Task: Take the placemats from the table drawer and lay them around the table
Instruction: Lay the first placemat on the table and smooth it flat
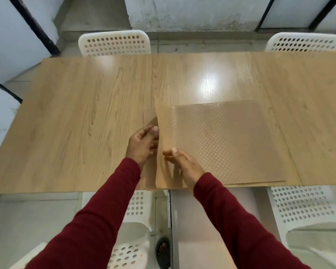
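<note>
A stack of thin translucent placemats (227, 144) with a dotted texture lies on the wooden table (76, 117) near its front edge, right of centre. The left edge of the top mat is lifted and curls upward. My left hand (143, 143) pinches that raised left edge with thumb and fingers. My right hand (182, 164) pinches the same mat a little lower, near its front-left part. Both arms wear dark red sleeves. The drawer is not visible.
White perforated plastic chairs stand around the table: two at the far side (114, 43) (303, 42), and two on the near side (136, 210) (303, 208). A sandalled foot (163, 249) shows on the tiled floor below.
</note>
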